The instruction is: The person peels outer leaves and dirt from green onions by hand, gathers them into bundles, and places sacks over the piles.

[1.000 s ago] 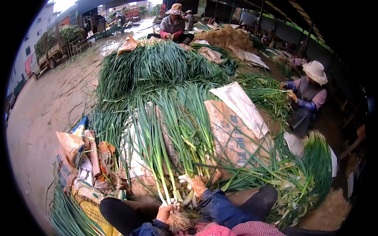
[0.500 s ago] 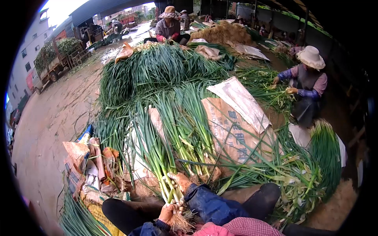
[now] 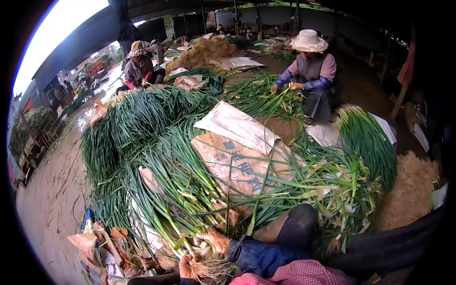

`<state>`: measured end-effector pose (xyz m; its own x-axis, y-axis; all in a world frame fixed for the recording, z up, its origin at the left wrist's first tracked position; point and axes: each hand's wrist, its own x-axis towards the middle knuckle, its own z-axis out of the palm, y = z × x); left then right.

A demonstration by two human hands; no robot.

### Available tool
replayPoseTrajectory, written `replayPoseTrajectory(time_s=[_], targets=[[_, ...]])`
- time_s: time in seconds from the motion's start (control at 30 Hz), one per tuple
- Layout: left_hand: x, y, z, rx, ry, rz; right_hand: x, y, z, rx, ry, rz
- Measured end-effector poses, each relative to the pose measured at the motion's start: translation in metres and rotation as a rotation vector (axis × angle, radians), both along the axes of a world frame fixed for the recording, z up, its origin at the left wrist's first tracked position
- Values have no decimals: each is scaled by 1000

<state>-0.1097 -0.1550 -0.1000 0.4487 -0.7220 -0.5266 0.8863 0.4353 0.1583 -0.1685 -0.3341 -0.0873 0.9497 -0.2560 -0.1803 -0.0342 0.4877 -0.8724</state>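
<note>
- While my left hand (image 3: 186, 267) grips the lower end of a bunch of green onions (image 3: 161, 221), its fingers are pressed in around the pale stems, and the roots (image 3: 211, 269) spill out beside it, near my checked garment (image 3: 308, 273).
- Just beside it is my right hand (image 3: 219, 241), fingers curled against the white stems of that same bunch; how tightly they squeeze, I cannot tell.
- The bunch sits low in front of me, root end nearest my body, green leaves running away and up to the left.
- Next to it lie loose onions (image 3: 197, 192) with yellowish leaves among them, and beyond those a brown sack (image 3: 228, 161) with printing on it, partly under a white sheet (image 3: 237, 124).
- Off to my right is a heap of leaves (image 3: 332, 194), with a thick green bundle (image 3: 368, 142) behind it.
- Across from me, a co-worker (image 3: 308, 80) in a pale hat handles stalks, well apart from my hands.
- As I judge it, the step in hand is gathering these stems and evening up their root ends.
- The next move, I think, calls for a steady left grip while the right fingers set the stems level.
</note>
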Motion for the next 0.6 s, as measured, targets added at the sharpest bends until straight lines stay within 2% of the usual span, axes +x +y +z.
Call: replayPoseTrajectory(time_s=[0.03, 0.07, 0.1, 0.13, 0.17, 0.2, 0.23, 0.27, 0.3, 0.33, 0.37, 0.4, 0.43, 0.5, 0.6], targets=[[-7, -9, 30, 155, -98, 69, -10, -9, 16, 508, 109, 88], [-7, -9, 26, 219, -152, 109, -24, -27, -4, 550, 2, 256], [-4, -5, 13, 283, -207, 146, -37, -40, 8, 737, -71, 288], [4, -5, 13, -103, -87, -21, -39, -49, 2, 727, -110, 194], [3, -7, 10, -104, -90, -30, -38, -57, -2, 714, -152, 105], [0, -10, 6, -53, -75, 48, -34, -53, -7, 533, 41, -6], [-7, -15, 14, -1, -59, 125, -27, -44, -18, 370, -97, 139], [-5, -11, 8, 124, -165, 67, -12, -23, -54, -66, -82, 160], [-3, -6, -2, 179, -339, 72, -6, -13, -55, -211, -66, 231], [0, -1, 2, 157, -363, 89, 0, -3, -55, -357, -57, 300], [-2, 4, 10, 133, -378, 104, -10, -5, -25, -93, 78, 388], [-6, 5, 32, 25, -209, 78, -20, -8, 8, 161, 240, 435], [12, 19, 0, -45, -114, 8, -32, -24, 21, 165, 222, 420], [4, 11, 23, 28, -145, 30, -61, -72, 45, 57, 172, 311], [-3, 8, 15, 44, -178, -6, -113, -151, 87, -148, 152, 42]])
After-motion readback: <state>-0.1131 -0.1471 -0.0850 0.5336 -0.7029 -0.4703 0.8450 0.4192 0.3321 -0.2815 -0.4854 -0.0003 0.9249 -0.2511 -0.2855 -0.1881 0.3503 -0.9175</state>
